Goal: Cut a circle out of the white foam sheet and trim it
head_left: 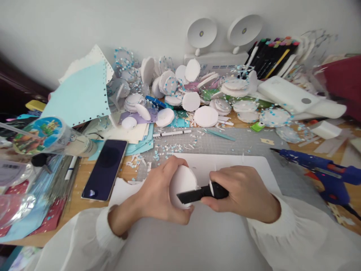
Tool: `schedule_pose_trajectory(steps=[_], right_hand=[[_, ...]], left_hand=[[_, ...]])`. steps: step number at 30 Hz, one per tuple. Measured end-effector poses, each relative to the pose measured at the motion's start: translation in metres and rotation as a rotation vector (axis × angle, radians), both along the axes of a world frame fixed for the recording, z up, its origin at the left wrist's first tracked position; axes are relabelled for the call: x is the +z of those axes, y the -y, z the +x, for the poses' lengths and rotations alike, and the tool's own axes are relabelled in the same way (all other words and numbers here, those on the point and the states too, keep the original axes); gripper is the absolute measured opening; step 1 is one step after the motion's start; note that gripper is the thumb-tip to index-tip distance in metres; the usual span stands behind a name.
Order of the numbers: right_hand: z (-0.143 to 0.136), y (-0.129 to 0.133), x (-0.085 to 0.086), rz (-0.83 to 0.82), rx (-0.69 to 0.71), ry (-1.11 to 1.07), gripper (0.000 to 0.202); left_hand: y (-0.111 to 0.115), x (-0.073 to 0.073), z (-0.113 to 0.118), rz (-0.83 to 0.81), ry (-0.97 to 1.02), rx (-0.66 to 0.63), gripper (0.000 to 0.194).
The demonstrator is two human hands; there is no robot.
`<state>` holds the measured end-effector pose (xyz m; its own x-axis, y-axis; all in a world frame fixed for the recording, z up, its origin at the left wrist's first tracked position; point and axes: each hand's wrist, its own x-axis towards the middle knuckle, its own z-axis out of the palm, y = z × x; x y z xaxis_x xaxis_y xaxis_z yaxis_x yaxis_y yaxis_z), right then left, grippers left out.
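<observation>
My left hand is wrapped around a round white disc, thumb and fingers on its rim. In my right hand is a utility knife with a broad black blade and a dark handle. The blade points left and lies across the lower part of the disc's face; whether it cuts in, I cannot tell. Under both hands lies a white sheet with an uneven left edge, on a grey cutting mat. White and blue scraps are scattered just beyond the disc.
Behind are piled white discs, some ringed with blue beads. Left lie a phone, a printed cup and a blue sheet. On the right are a blue glue gun and markers. A twin-head lamp stands against the wall.
</observation>
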<state>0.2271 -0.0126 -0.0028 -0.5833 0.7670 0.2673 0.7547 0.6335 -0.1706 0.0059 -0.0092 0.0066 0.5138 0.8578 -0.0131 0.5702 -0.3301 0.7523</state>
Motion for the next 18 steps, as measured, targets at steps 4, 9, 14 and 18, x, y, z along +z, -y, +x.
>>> schedule_pose_trajectory(steps=[4, 9, 14, 18], right_hand=[[-0.003, 0.001, -0.002, 0.016, -0.001, -0.014, 0.056], [-0.007, 0.003, -0.003, 0.02, 0.007, -0.022, 0.058], [0.0, -0.001, -0.001, 0.018, -0.025, -0.014, 0.059], [0.003, -0.002, -0.001, 0.027, -0.043, -0.035, 0.058]], left_hand=[[0.0, -0.003, 0.0, 0.032, 0.008, -0.004, 0.062], [-0.001, -0.003, 0.002, 0.051, 0.027, -0.016, 0.059], [0.0, 0.001, 0.001, 0.022, 0.04, -0.009, 0.061], [0.001, 0.002, 0.0, 0.025, 0.046, -0.012, 0.062]])
